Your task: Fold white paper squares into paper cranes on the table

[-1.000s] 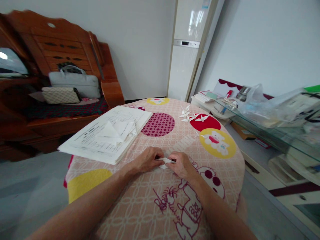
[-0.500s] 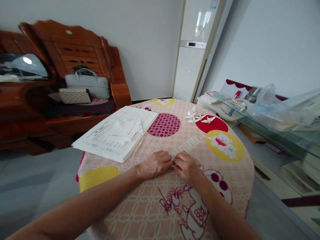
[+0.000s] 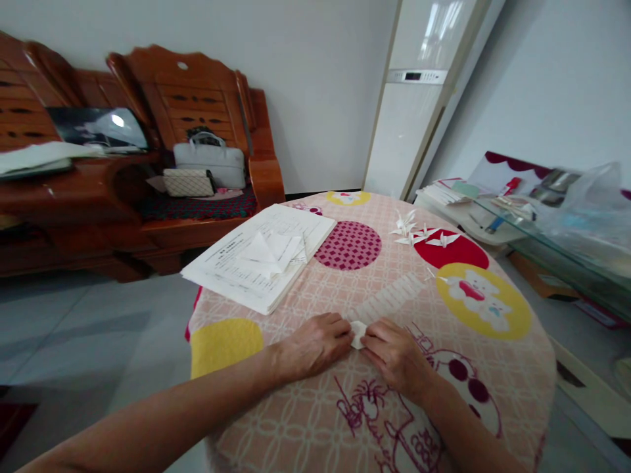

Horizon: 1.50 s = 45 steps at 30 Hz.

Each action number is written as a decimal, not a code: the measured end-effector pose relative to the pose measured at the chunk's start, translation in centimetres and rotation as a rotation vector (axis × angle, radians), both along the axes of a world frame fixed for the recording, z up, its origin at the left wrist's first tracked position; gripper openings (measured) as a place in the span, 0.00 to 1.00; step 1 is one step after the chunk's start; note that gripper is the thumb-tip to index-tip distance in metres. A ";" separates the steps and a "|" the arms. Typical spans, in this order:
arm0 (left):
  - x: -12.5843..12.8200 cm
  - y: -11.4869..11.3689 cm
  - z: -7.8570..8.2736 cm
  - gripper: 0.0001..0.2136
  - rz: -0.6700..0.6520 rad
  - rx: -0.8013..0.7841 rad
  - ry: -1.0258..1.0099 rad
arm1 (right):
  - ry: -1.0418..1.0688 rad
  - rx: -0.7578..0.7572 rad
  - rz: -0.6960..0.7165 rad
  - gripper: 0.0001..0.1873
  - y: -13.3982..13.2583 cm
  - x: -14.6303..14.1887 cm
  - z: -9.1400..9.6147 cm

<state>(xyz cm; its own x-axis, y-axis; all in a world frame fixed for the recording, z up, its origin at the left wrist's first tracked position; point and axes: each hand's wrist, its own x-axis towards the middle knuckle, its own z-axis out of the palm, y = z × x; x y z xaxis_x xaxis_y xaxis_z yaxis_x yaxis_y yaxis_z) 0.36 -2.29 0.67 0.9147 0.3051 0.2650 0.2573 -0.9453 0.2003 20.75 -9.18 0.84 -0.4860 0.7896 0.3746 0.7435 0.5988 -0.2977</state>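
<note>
A small white folded piece of paper [image 3: 358, 334] lies between my two hands on the round table, partly covered by fingers. My left hand [image 3: 315, 345] has its fingers closed on the paper's left edge. On the right edge, the fingers of my right hand [image 3: 394, 351] pinch the same piece. Just beyond them a pale ruler-like strip [image 3: 392, 297] rests on the cloth. Several folded paper cranes [image 3: 424, 235] stand at the far right of the table. Farther left, more folded white paper [image 3: 271, 253] sits on a stack of printed sheets [image 3: 231, 279].
A patterned tablecloth [image 3: 296, 407] covers the round table. To the right, a glass-topped stand [image 3: 547, 240] carries papers, a plastic bag [image 3: 591, 213] and other items. A wooden bench [image 3: 197, 98] with bags stands behind at the left, and a tall white air conditioner [image 3: 404, 125] by the wall.
The view has swung left, so everything sits farther right in the picture. More of the folded paper shows between my hands, which have parted slightly.
</note>
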 end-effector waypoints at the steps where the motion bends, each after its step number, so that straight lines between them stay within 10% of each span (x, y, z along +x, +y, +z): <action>1: 0.1 0.0 0.0 0.10 0.011 -0.048 -0.014 | 0.022 -0.006 -0.001 0.11 0.0 0.0 0.0; 10: 0.5 0.6 0.7 0.04 0.060 -0.418 -0.157 | 0.176 -0.093 -0.043 0.08 -0.1 0.0 0.3; 29: 0.5 0.1 0.3 0.13 0.027 -0.149 -0.088 | 0.107 -0.069 -0.049 0.14 0.0 -0.2 0.2; 45: 0.9 0.1 1.2 0.04 0.271 -0.538 -0.210 | 0.299 -0.237 -0.251 0.10 0.2 -0.5 0.6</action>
<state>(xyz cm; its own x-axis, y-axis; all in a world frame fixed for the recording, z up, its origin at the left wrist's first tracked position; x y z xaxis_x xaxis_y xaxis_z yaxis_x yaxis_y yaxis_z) 1.28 -2.21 1.83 0.7315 0.6587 0.1761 0.3765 -0.6057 0.7010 20.24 -9.03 1.48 -0.1672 0.9499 0.2640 0.7175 0.3009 -0.6283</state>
